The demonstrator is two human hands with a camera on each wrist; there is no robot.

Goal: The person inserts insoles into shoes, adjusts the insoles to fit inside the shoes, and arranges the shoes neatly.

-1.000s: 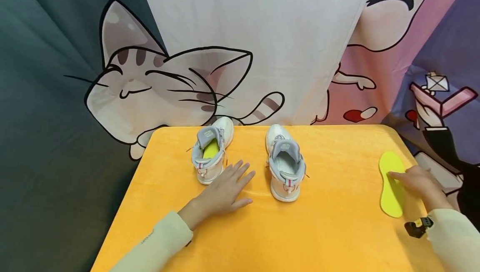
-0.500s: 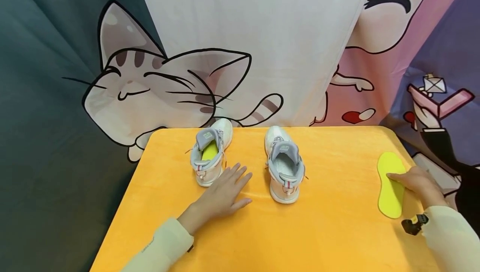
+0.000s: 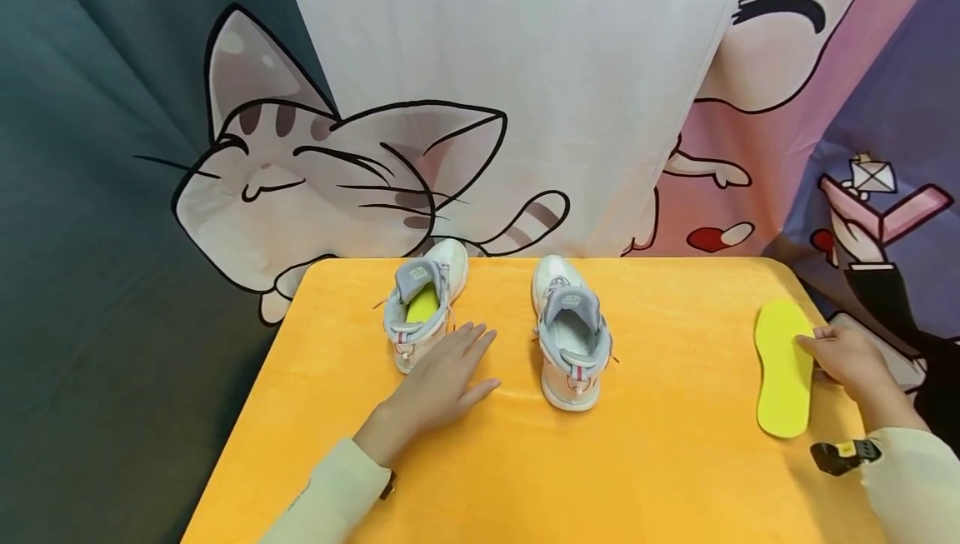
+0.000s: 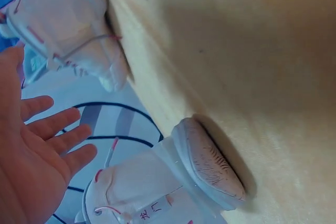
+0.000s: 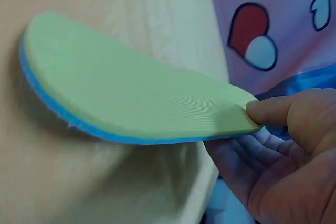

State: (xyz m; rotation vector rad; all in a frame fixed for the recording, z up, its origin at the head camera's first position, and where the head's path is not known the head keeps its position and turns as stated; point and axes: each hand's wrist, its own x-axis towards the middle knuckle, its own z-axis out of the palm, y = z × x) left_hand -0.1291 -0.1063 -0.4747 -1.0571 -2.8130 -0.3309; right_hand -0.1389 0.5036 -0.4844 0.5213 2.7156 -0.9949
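A yellow-green insole [image 3: 782,373] with a blue underside is at the table's right side. My right hand [image 3: 851,356] pinches its edge, thumb on top and fingers beneath, and in the right wrist view the insole [image 5: 121,85] is tilted over the tabletop. My left hand [image 3: 435,381] has its fingers extended and spread, close by the heel of the left sneaker [image 3: 408,344]. Inside that sneaker a yellow-green insole [image 3: 423,304] shows. The right sneaker [image 3: 572,361], white with a grey collar, stands upright with a pale inside.
A yellow table [image 3: 637,477] carries the sneakers, its far edge against a curtain [image 3: 570,69] printed with a cartoon cat. Purple cloth [image 3: 900,111] with drawings hangs beyond the right edge.
My right hand has shifted from over the insole to its right edge, and now pinches it with fingers underneath. The left hand and both sneakers have stayed about where they were.
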